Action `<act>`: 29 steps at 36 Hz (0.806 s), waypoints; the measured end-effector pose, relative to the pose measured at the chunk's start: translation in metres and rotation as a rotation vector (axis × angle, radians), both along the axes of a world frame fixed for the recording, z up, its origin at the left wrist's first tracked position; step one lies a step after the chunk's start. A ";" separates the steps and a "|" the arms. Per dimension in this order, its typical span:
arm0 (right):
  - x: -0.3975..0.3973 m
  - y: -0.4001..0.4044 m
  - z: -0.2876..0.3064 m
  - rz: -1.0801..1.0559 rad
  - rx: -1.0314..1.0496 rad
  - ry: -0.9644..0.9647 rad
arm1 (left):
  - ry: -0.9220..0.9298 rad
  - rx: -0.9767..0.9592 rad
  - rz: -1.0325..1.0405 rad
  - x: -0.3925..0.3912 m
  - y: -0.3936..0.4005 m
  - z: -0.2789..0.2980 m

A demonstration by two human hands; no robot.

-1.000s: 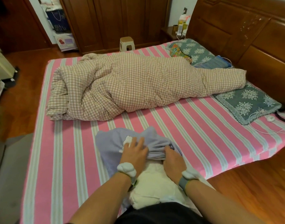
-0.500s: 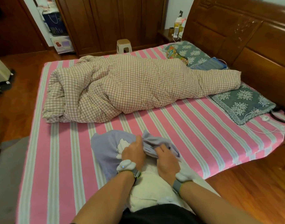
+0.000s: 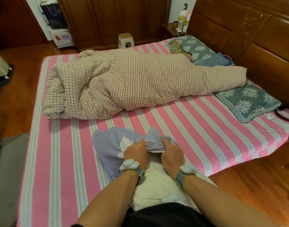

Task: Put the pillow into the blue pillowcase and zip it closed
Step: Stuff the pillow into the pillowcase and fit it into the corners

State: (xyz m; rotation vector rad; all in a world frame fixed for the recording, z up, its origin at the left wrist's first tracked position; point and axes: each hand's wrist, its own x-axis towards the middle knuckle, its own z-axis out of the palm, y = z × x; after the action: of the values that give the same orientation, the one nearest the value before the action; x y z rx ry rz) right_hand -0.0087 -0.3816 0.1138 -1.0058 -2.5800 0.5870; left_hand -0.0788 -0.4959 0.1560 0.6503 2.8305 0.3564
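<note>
A pale blue pillowcase (image 3: pixel 107 145) with a white cartoon print lies bunched on the near part of the bed. A white pillow (image 3: pixel 157 187) sticks out of it toward me, its far end inside the case. My left hand (image 3: pixel 136 155) and my right hand (image 3: pixel 172 157) sit side by side over the pillow, each fisted on a gathered fold of the pillowcase's edge. The fabric is stretched between the two fists. No zipper is visible.
The bed has a pink striped sheet (image 3: pixel 198 128). A checked duvet (image 3: pixel 132 82) lies rolled across the middle. Blue floral pillows (image 3: pixel 245 100) and a white cable (image 3: pixel 270 117) are at the right by the wooden headboard (image 3: pixel 255 38). A stool (image 3: pixel 126 40) stands beyond the bed.
Both hands went from lying flat on the pillowcase to gripping its bunched edge in fists and have drawn it slightly toward me over the pillow.
</note>
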 end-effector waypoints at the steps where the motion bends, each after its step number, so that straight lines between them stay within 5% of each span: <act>1: -0.002 -0.008 0.002 0.044 0.069 -0.001 | 0.004 0.009 0.083 -0.001 0.000 0.006; 5: 0.000 -0.020 0.005 0.158 0.248 -0.038 | 0.246 0.159 0.179 -0.008 -0.002 0.005; 12: 0.013 -0.002 -0.007 0.241 0.179 -0.043 | 0.230 0.379 -0.176 -0.021 -0.005 -0.025; 17: -0.004 -0.006 0.017 0.159 0.148 0.063 | 0.052 0.454 -0.036 0.003 0.009 -0.021; 29: 0.000 0.012 0.008 0.312 0.229 -0.017 | 0.067 0.141 -0.223 -0.007 0.004 -0.015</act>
State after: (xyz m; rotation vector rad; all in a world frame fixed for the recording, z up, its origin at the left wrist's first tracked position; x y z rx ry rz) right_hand -0.0086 -0.3700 0.1217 -0.5427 -2.7612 0.3438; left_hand -0.0862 -0.4920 0.1411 1.0142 2.7738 0.5059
